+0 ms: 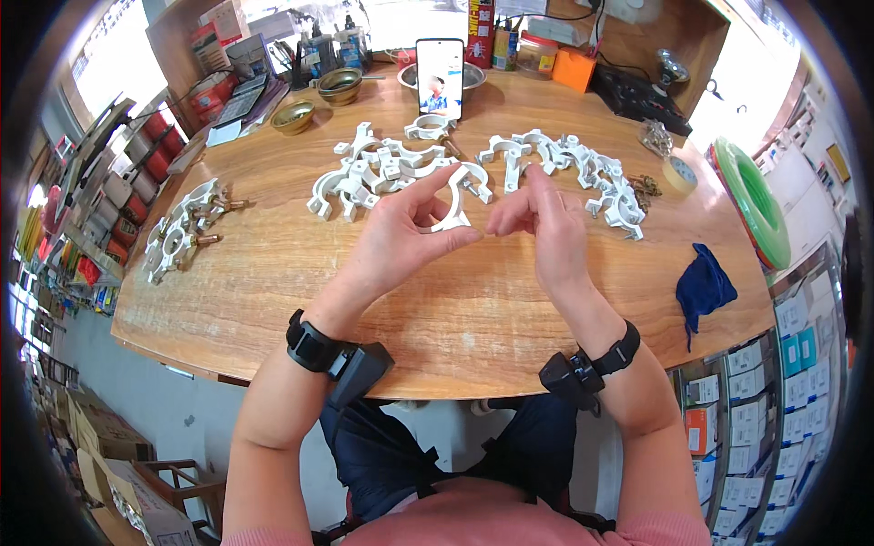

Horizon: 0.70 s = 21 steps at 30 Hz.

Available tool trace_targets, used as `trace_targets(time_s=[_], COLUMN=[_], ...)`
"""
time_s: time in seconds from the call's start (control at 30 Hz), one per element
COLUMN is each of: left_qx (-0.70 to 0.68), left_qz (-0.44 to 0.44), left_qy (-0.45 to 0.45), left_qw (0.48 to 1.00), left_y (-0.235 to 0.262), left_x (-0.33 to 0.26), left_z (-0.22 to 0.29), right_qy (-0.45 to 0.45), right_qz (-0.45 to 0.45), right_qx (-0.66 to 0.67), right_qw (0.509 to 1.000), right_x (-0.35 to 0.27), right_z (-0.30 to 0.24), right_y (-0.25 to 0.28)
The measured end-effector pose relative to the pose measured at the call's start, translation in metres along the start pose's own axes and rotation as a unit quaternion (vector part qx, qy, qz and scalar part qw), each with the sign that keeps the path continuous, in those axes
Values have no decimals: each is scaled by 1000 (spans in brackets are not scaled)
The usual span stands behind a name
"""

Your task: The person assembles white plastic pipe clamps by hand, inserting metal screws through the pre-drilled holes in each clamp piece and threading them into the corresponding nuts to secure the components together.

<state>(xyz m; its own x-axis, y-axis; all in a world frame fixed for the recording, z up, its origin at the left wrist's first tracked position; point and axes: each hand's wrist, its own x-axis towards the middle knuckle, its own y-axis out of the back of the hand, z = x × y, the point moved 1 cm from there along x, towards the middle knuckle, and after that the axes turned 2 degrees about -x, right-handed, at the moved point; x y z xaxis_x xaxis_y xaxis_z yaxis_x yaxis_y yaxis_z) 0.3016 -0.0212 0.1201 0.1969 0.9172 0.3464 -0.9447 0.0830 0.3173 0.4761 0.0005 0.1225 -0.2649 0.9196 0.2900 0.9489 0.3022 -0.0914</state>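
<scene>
**White clamp half in the left hand, right hand just beside it**

So here's the bench view. The left grip is pinched around that white clamp half, thumb low and fingers behind it, holding it up over the middle of the worktop with its curve facing the right hand. The right grip is trickier: fingers curled in, tips close to the piece, but I honestly can't tell if there's something tiny between them (the fingers hide that spot).

Right behind the hands there's a messy heap of white clamp pieces, and off to the right a second cluster of white pieces trails toward the edge. Over on the far left sits a group of ring-shaped clamps with brass-coloured bolts sticking out.

A phone stands upright at the back with its screen lit. Two brass-coloured bowls are back left, one near the other. Right side has a roll of tape, a crumpled dark blue pouch and a coil of green tubing at the edge. Both wrists wear black strapped-on devices, too.
</scene>
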Motion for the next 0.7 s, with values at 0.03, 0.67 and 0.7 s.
trace_targets(time_s=[0.03,0.67,0.7], left_qx=[0,73,72], left_qz=[0,48,45], left_qy=[0,-37,-32], left_qw=[1000,996,996], left_y=[0,-4,-5], left_x=[0,-6,-4], left_z=[-1,3,3], right_qy=[1,90,82], right_qz=[0,58,59], right_qx=[0,-99,-63], right_qw=[1000,989,993], right_x=[1,-8,-6], right_z=[1,-1,-5], right_y=[-1,-13,-16])
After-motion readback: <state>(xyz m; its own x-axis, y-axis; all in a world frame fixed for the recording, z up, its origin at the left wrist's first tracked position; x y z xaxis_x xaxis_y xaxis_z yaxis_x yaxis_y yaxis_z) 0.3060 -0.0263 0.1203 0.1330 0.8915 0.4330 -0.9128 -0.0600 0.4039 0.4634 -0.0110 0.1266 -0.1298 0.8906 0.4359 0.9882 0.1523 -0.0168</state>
